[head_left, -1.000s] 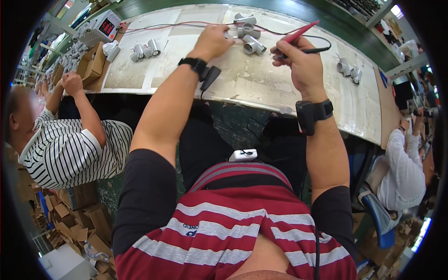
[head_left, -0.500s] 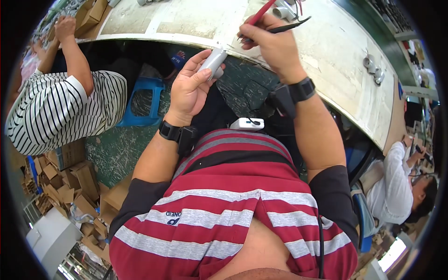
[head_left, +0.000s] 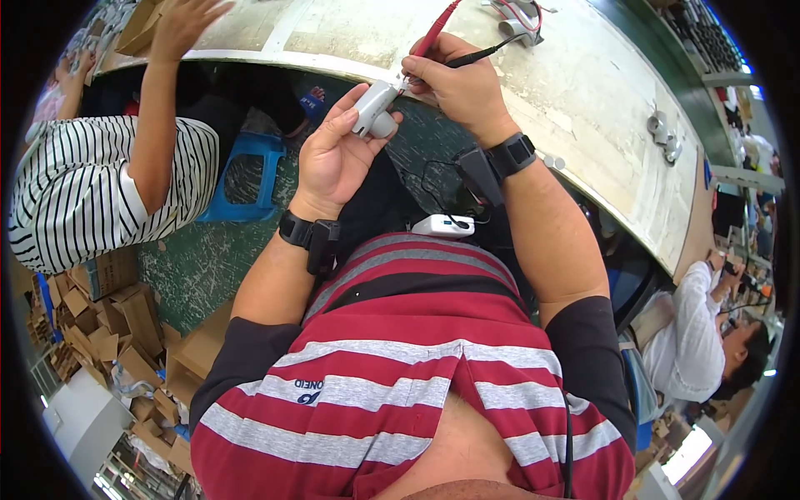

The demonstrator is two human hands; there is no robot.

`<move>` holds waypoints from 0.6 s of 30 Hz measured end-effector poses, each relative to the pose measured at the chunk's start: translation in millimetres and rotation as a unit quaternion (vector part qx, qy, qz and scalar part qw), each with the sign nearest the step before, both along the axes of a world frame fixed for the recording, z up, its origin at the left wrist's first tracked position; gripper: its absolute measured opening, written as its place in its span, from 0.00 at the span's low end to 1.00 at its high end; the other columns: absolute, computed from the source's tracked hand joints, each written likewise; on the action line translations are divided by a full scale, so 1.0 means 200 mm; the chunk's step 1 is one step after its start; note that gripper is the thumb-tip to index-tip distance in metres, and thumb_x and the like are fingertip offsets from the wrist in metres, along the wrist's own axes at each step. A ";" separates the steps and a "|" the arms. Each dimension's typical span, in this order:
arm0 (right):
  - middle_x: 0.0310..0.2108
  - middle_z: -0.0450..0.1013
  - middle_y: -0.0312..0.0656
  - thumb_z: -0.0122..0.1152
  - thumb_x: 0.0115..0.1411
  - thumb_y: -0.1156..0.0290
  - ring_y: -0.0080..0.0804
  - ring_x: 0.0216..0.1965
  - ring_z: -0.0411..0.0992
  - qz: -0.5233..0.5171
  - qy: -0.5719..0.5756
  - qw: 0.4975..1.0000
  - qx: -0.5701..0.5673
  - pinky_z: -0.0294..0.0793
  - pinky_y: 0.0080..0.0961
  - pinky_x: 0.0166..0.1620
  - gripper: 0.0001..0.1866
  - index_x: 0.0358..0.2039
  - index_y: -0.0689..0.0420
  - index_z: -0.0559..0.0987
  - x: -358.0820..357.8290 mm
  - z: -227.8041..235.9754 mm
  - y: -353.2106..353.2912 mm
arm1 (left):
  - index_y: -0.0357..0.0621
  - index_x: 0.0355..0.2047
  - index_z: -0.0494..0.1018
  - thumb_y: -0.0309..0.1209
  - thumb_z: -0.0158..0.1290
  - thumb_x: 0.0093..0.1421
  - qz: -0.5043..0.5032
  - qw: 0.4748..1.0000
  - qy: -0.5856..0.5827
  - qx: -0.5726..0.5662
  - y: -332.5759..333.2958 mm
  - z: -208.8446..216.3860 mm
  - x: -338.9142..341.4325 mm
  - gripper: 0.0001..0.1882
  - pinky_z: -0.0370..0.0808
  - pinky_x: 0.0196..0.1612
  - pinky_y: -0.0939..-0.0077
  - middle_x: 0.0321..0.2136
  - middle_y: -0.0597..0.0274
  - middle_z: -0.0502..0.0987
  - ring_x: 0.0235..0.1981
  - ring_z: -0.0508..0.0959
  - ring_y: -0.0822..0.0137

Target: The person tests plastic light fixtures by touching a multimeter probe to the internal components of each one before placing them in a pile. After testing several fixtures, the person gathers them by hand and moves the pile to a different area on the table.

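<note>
While the left hand [head_left: 340, 150] is holding the grey fitting [head_left: 375, 107], grip curled, by the near edge of the desk [head_left: 333, 42], the right hand [head_left: 465, 90] is pinching two probes [head_left: 433, 33], whose tips could be slipping if either wrist wavers.

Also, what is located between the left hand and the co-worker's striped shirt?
The head view shows a blue stool between the striped shirt and the left hand, which holds the grey fitting.

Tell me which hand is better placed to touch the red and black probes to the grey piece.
Probably the right hand: it grips the red probe and the black probe, near the upper end of the grey piece. The left hand is busy holding that piece.
</note>
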State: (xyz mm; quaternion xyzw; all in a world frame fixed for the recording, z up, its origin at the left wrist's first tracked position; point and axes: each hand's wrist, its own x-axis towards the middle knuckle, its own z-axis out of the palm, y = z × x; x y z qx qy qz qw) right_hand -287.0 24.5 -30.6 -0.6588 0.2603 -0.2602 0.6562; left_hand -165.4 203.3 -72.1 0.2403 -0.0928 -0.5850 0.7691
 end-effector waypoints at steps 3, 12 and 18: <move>0.35 0.80 0.37 0.66 0.66 0.72 0.20 0.33 0.78 0.003 0.005 1.000 -0.006 0.80 0.18 0.37 0.08 0.43 0.62 0.81 0.01 -0.01 -0.01 | 0.37 0.63 0.66 0.32 0.51 0.71 0.003 1.000 0.016 0.001 0.01 -0.01 0.00 0.24 0.72 0.64 0.50 0.60 0.39 0.72 0.58 0.75 0.41; 0.34 0.80 0.37 0.67 0.65 0.71 0.19 0.32 0.77 0.022 0.014 0.999 -0.020 0.79 0.17 0.36 0.10 0.43 0.62 0.82 0.02 0.04 0.02 | 0.38 0.63 0.67 0.34 0.51 0.72 0.018 0.996 0.082 0.009 0.02 0.01 0.00 0.23 0.71 0.66 0.49 0.60 0.38 0.72 0.59 0.75 0.40; 0.35 0.81 0.36 0.69 0.64 0.70 0.17 0.32 0.77 0.034 0.019 0.998 -0.045 0.79 0.16 0.36 0.11 0.43 0.62 0.82 0.03 0.05 0.02 | 0.39 0.62 0.67 0.35 0.51 0.72 0.034 0.997 0.071 0.009 0.03 0.02 0.00 0.22 0.73 0.64 0.49 0.60 0.40 0.72 0.58 0.76 0.40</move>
